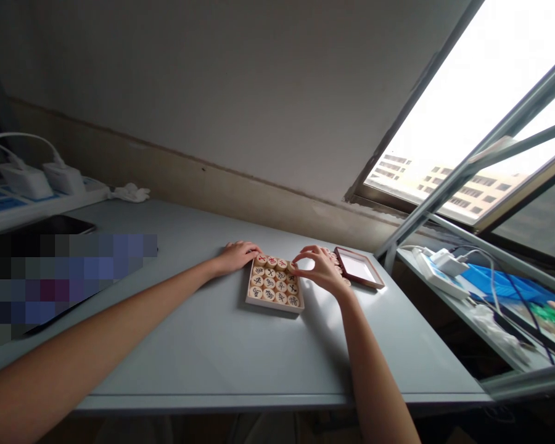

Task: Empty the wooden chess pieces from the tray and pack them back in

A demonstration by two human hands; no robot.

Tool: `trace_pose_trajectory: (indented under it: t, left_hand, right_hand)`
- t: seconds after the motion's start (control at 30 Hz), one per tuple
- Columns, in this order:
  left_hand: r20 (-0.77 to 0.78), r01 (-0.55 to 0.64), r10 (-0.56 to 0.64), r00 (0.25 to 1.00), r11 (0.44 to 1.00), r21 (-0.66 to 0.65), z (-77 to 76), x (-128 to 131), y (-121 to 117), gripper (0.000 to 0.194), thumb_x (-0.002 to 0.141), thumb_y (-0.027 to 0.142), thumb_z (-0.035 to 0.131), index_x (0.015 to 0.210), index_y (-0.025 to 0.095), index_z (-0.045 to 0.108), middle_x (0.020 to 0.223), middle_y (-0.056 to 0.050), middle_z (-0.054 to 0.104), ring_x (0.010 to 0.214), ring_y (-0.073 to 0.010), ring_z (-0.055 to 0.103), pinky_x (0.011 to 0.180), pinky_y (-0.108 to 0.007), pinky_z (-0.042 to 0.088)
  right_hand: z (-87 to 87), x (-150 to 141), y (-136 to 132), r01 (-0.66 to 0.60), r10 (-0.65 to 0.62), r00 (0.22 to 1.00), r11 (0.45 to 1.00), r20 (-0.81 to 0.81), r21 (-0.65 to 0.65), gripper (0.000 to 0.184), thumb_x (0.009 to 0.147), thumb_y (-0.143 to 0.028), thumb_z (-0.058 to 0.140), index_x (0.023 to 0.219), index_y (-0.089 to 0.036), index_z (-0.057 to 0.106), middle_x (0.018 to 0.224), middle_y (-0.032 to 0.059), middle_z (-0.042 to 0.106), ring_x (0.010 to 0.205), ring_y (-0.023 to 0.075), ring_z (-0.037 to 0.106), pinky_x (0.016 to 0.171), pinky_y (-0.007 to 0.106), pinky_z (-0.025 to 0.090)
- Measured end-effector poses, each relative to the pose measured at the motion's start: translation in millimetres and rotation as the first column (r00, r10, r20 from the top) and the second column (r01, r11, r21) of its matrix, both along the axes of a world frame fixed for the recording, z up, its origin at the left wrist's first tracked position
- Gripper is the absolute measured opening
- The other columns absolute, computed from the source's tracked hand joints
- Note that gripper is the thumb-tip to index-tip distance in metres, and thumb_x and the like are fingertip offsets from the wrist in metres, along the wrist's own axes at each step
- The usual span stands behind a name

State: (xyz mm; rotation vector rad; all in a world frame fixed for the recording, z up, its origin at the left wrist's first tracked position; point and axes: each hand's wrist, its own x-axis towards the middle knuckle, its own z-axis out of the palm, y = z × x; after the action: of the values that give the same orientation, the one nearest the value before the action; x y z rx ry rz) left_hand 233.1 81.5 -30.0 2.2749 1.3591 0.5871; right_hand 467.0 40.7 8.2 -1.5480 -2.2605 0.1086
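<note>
A shallow wooden box (274,304) sits on the grey desk, filled with rows of round Chinese chess pieces (269,283). Most show dark characters, while the far row has red ones. My left hand (237,256) grips the box at its far left corner. At the far right corner, my right hand (321,268) pinches a chess piece (293,267) between thumb and fingertips, within the last place of the far row. More loose pieces (338,264) lie behind my right hand, partly hidden by it. Beside them rests a brown-framed box lid (361,268) with a pale panel.
The grey desk (213,357) ends at a wall behind and a metal frame (428,209) at right. A dark phone (69,224) and a power strip with white chargers (65,179) are at left, near crumpled tissue (130,192). Another strip (439,277) lies on the right-hand shelf.
</note>
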Motion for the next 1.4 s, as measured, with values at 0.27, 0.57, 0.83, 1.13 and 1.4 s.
trace_pose_trajectory:
  t: [0.27, 0.57, 0.83, 1.13, 1.4]
  left_hand:
    - [-0.016, -0.025, 0.025, 1.0, 1.0, -0.018, 3.4, 1, -3, 0.035, 0.083, 0.032, 0.03, 0.101, 0.025, 0.059, 0.113, 0.001, 0.058, 0.107, -0.0194, 0.046, 0.095, -0.032, 0.028]
    - [-0.011, -0.012, 0.012, 1.0, 1.0, -0.02, 4.0, 1, -4, 0.036, 0.083, 0.033, 0.03, 0.101, 0.024, 0.059, 0.111, 0.0, 0.058, 0.105, -0.0201, 0.048, 0.094, -0.032, 0.029]
    - [-0.027, -0.024, 0.024, 0.999, 1.0, -0.01, 3.3, 1, -3, 0.035, 0.083, 0.033, 0.03, 0.099, 0.024, 0.06, 0.111, 0.0, 0.059, 0.104, -0.0195, 0.049, 0.091, -0.03, 0.032]
    - [-0.011, -0.026, 0.026, 1.0, 0.999, -0.027, 7.4, 2, -6, 0.035, 0.083, 0.032, 0.03, 0.099, 0.023, 0.059, 0.113, -0.001, 0.058, 0.107, -0.0203, 0.047, 0.094, -0.033, 0.029]
    - [0.104, 0.006, -0.004, 0.995, 1.0, -0.018, -3.9, 0, -1, 0.03, 0.082, 0.029, 0.033, 0.092, 0.021, 0.06, 0.104, -0.003, 0.06, 0.099, -0.0213, 0.05, 0.09, -0.035, 0.033]
  right_hand:
    - [-7.5, 4, 5, -0.005, 0.004, 1.0, 0.999, 0.031, 0.046, 0.023, 0.07, -0.038, 0.07, 0.087, -0.026, 0.061, 0.097, 0.0013, 0.052, 0.099, 0.0238, 0.042, 0.087, 0.039, 0.03]
    - [-3.6, 11, 4, -0.066, 0.067, 0.997, 0.998, -0.046, 0.015, 0.013, 0.073, -0.04, 0.067, 0.077, -0.027, 0.066, 0.09, 0.001, 0.053, 0.089, 0.02, 0.048, 0.079, 0.031, 0.036]
    - [-12.7, 31, 14, 0.258, -0.26, 0.965, 0.962, 0.02, 0.087, 0.015, 0.081, -0.028, 0.055, 0.093, -0.023, 0.061, 0.1, 0.0056, 0.055, 0.098, 0.0263, 0.047, 0.083, 0.045, 0.036]
    - [-32.4, 38, 25, 0.497, -0.449, 0.831, 0.864, 0.329, -0.077, 0.045, 0.091, -0.025, 0.03, 0.134, -0.013, 0.025, 0.14, 0.0092, 0.016, 0.128, 0.0221, 0.013, 0.102, 0.053, 0.009]
    - [-24.8, 35, 20, 0.292, -0.293, 0.91, 0.955, 0.292, 0.049, 0.028, 0.082, -0.011, 0.047, 0.108, -0.015, 0.056, 0.118, 0.0087, 0.051, 0.115, 0.0226, 0.038, 0.102, 0.042, 0.018]
